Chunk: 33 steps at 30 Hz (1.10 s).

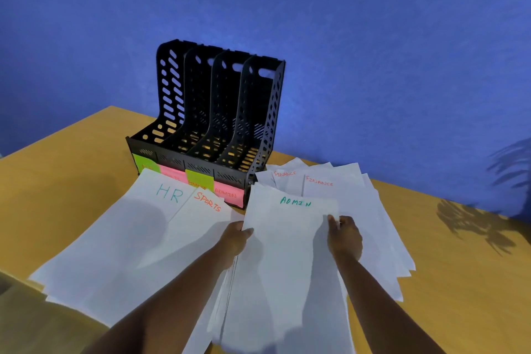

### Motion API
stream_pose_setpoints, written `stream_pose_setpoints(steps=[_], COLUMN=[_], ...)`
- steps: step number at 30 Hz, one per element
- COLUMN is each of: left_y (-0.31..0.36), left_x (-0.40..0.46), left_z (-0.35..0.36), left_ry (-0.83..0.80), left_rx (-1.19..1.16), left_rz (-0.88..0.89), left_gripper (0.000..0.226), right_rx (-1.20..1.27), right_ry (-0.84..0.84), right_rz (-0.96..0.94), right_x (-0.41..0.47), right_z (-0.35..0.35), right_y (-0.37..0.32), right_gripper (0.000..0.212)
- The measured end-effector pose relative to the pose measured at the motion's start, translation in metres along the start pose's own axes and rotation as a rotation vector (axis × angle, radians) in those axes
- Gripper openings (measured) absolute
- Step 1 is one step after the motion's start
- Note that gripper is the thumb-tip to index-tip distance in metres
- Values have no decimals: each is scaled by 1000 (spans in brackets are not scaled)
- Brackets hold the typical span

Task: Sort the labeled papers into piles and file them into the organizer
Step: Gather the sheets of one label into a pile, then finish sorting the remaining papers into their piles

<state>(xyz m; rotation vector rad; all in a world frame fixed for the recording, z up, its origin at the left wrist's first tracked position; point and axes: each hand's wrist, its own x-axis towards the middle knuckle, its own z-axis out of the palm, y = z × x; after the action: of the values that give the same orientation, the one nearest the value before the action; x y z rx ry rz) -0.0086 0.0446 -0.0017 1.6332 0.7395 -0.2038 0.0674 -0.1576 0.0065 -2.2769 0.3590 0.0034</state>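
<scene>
Holding the ADMIN stack (pixel 287 256) by both long sides, left hand (pixel 237 238) with the thumb curled over the left edge, right hand (pixel 344 236) with fingers wrapped round the right edge. Both clamped on the same stack, just above the desk (pixel 57 169). Looks like squaring up the sheets, so the sorting step seems nearly done and filing comes next.

Lying flat on the left: HR pile (pixel 138 227), with the SPORTS pile (pixel 195 238) partly on top of it. Lying behind on the right: FINANCE papers (pixel 330 184), spread out and messy, not yet tidy.

Standing at the back by the blue wall (pixel 373 37): black organizer (pixel 218 112), four slots, all showing no paper inside. Coloured sticky labels (pixel 199 179) on its front; the far right pink one reads ADMIN.

Next, probably: lift the stack, tip it upright, slide it down into the far right slot. Needs a firm hold so no sheets slip out or bend.
</scene>
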Motion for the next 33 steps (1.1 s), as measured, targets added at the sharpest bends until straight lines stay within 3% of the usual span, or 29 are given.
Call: stream_pose_setpoints(steps=[3, 6, 10, 12, 13, 16, 17, 20, 25, 29, 33], left_y=[-1, 0, -13, -20, -24, -27, -26, -20, -14, -9, -6], left_x=[2, 2, 3, 1, 1, -4, -5, -10, -12, -15, -15], left_z=[-5, -13, -24, -27, -28, -29, -29, -31, -29, -24, -21], left_ry=[-9, -23, 2, 24, 45, 130, 157, 230, 214, 277, 342], left_rx=[33, 86, 233, 292, 337, 480, 526, 695, 853, 914, 828], left_rz=[29, 55, 16, 4, 17, 97, 119, 143, 130, 163, 167], left_gripper=[35, 34, 36, 38, 37, 36, 35, 36, 45, 50, 60], right_rx=[92, 371, 363, 402, 370, -101, -262, -439, -366, -434, -314], right_ry=[-144, -409, -578, -519, -394, 64, 143, 66, -35, -74, 84], right_rz=[86, 179, 161, 183, 155, -9, 14, 270, 429, 498, 366], right_x=[1, -1, 0, 2, 4, 11, 14, 16, 28, 34, 34], right_z=[-1, -6, -16, -18, -19, -30, -34, -50, -58, -61, -63], right_y=[3, 9, 20, 21, 23, 31, 35, 43, 56, 55, 60], right_gripper=[52, 41, 37, 34, 32, 28, 36, 83, 101, 97, 63])
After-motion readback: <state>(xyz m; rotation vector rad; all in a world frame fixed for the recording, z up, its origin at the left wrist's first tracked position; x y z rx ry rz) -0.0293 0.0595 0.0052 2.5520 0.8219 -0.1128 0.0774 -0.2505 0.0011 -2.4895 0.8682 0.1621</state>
